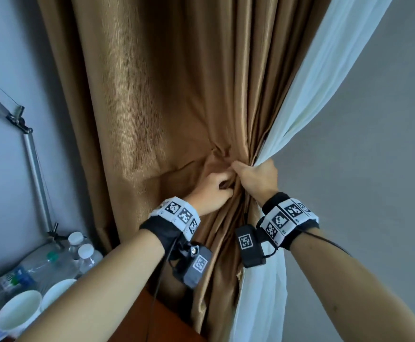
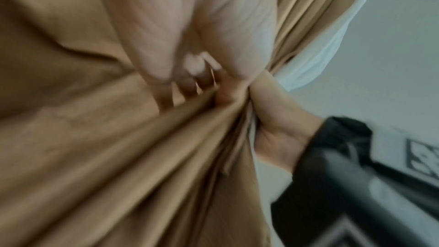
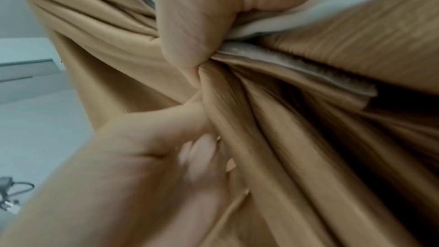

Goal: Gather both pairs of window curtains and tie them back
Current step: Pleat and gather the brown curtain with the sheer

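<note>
A tan curtain [image 1: 167, 90] hangs in front of me, with a white sheer curtain [image 1: 324, 90] along its right side. My right hand [image 1: 258, 180] grips both curtains bunched together at waist height. My left hand [image 1: 213, 191] sits just left of it, fingers curled into the tan folds. In the left wrist view the left fingers [image 2: 197, 74] dig into the tan cloth [image 2: 95, 119] beside the right hand [image 2: 273, 119]. In the right wrist view the right hand [image 3: 190, 31] clamps the gathered tan curtain [image 3: 285, 138] and the white edge [image 3: 308, 16]. The picture is blurred.
At the lower left a wooden table [image 1: 167, 324] holds paper cups [image 1: 19, 314] and plastic water bottles [image 1: 83, 253]. A metal lamp arm [image 1: 35, 169] rises along the left wall. A plain grey wall [image 1: 374, 169] is on the right.
</note>
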